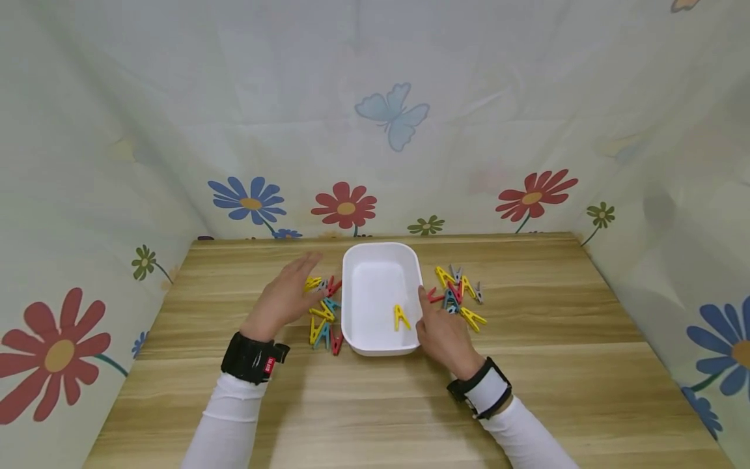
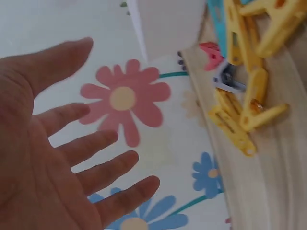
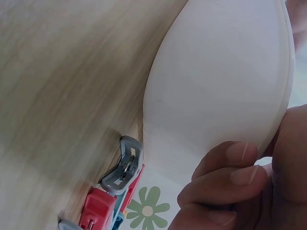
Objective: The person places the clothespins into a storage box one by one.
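Note:
A white rectangular plastic basin (image 1: 372,280) sits mid-table with one yellow clothespin (image 1: 401,317) lying in it. My right hand (image 1: 446,339) grips the basin's right side. In the right wrist view, curled fingers (image 3: 223,184) press the outer wall while the thumb comes over the rim. My left hand (image 1: 283,296) hovers left of the basin, beside a loose group of yellow, red, teal and grey clothespins (image 1: 323,311). Its fingers (image 2: 117,194) are spread and straight, holding nothing, in the left wrist view.
Right of the basin, just past my right hand, lies another cluster of mixed-colour clothespins (image 1: 472,319). The wood-grain table (image 1: 545,365) backs onto a white curtain (image 1: 281,98) printed with flowers and a butterfly, which also hangs along both sides.

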Demonstrator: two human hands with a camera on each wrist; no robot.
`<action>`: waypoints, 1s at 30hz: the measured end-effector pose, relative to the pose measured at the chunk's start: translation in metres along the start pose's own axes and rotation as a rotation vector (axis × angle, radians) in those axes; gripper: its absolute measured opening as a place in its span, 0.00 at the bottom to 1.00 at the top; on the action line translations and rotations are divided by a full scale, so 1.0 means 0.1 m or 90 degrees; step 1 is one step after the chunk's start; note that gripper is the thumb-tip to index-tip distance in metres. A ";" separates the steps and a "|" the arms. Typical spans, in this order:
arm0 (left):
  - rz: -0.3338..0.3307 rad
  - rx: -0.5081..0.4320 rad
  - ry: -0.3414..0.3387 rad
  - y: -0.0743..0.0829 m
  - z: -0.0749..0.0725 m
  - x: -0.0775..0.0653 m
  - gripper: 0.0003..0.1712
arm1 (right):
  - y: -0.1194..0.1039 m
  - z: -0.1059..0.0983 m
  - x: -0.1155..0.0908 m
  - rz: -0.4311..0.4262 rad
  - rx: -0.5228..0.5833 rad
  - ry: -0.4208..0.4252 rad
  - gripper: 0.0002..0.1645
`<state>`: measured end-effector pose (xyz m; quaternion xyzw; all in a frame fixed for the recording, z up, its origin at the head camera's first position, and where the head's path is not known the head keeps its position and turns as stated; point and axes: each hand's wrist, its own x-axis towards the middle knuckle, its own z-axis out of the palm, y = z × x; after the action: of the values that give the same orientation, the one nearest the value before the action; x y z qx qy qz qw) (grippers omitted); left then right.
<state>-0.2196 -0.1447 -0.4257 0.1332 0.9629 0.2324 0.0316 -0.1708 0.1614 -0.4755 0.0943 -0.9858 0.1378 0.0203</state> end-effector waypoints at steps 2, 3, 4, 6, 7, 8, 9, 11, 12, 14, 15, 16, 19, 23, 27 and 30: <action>-0.020 0.001 0.003 -0.06 0.03 0.02 0.44 | 0.00 0.00 0.00 -0.003 -0.001 0.003 0.39; -0.029 0.003 0.005 -0.09 0.04 0.02 0.44 | 0.00 0.00 0.00 -0.004 0.000 0.004 0.39; -0.037 0.003 0.006 -0.12 0.07 0.03 0.44 | 0.00 0.00 -0.01 -0.005 0.001 0.005 0.39; -0.052 0.009 0.004 -0.19 0.12 0.05 0.43 | 0.00 0.00 -0.01 -0.004 0.003 0.005 0.39; -0.059 0.013 0.001 -0.22 0.15 0.06 0.43 | 0.00 0.00 -0.01 -0.004 0.004 0.004 0.39; -0.067 0.016 -0.002 -0.25 0.18 0.07 0.42 | 0.00 0.01 -0.01 -0.003 0.003 0.002 0.39; -0.074 0.018 -0.007 -0.29 0.22 0.08 0.41 | 0.00 0.00 -0.01 -0.002 0.005 0.001 0.39; -0.080 0.024 -0.016 -0.35 0.28 0.09 0.39 | 0.00 0.00 -0.01 0.000 0.005 -0.001 0.39; -0.083 0.025 -0.019 -0.38 0.30 0.10 0.38 | 0.00 0.00 0.00 0.002 0.006 -0.002 0.39; -0.081 0.031 -0.023 -0.43 0.34 0.12 0.37 | 0.00 0.00 0.00 0.002 0.009 -0.002 0.39; -0.081 0.033 -0.025 -0.45 0.36 0.12 0.36 | 0.00 -0.01 0.00 0.003 0.010 -0.002 0.39; -0.080 0.035 -0.025 -0.46 0.37 0.13 0.36 | 0.00 -0.01 0.00 0.002 0.009 -0.001 0.39; -0.081 0.043 -0.025 -0.50 0.40 0.13 0.35 | -0.01 -0.01 -0.01 0.000 0.011 0.003 0.39; -0.085 0.055 -0.027 -0.53 0.42 0.12 0.35 | -0.01 -0.01 -0.01 0.002 0.013 0.006 0.38; -0.084 0.065 -0.017 -0.55 0.44 0.12 0.32 | -0.01 -0.01 0.00 0.007 0.015 0.003 0.38; -0.081 0.068 -0.002 -0.57 0.45 0.13 0.24 | 0.00 0.00 0.00 0.008 0.016 0.002 0.38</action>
<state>-0.2399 -0.1703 -0.4917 0.0736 0.9805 0.1779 0.0402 -0.1703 0.1610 -0.4757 0.0880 -0.9845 0.1501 0.0198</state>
